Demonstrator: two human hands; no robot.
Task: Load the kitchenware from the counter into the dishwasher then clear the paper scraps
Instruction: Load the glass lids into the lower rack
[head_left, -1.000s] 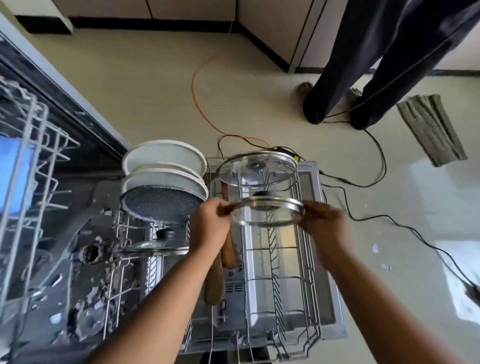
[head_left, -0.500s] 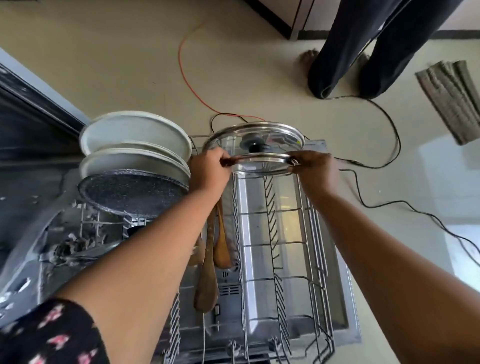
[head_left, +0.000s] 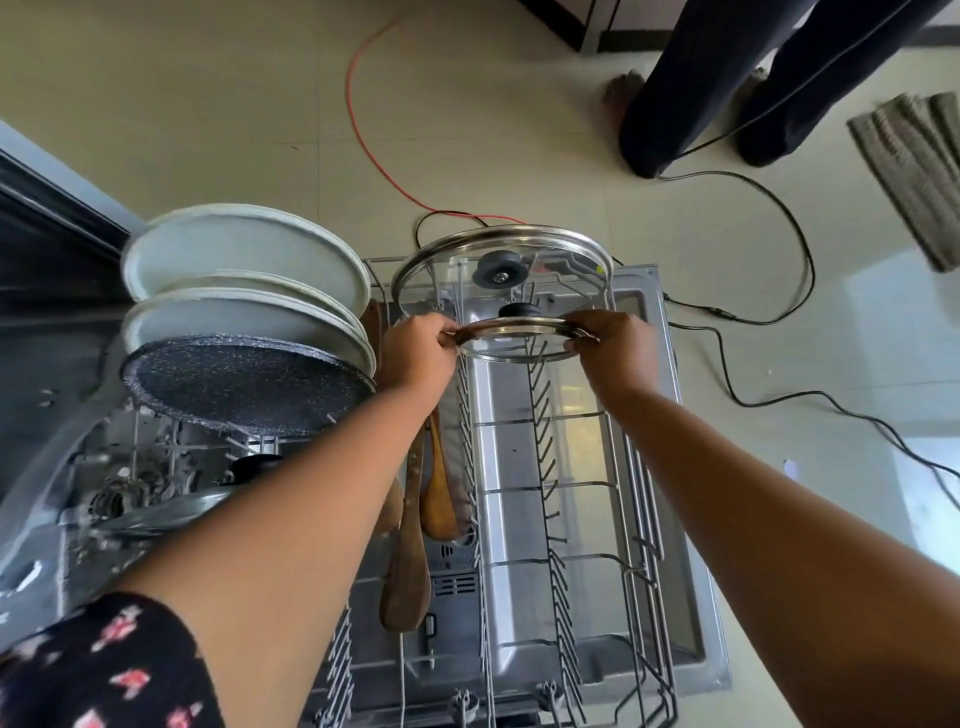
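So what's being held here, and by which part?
The nearer glass lid, gripped by its metal rim: left hand at one side, right hand opposite.

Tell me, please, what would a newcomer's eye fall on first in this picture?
Most striking is the glass lid, gripped by its rim between the left hand and the right hand over the far end of the dishwasher rack. Just behind it, a larger glass lid stands upright in the rack. To the left, white plates and a dark speckled pan stand on edge in a row.
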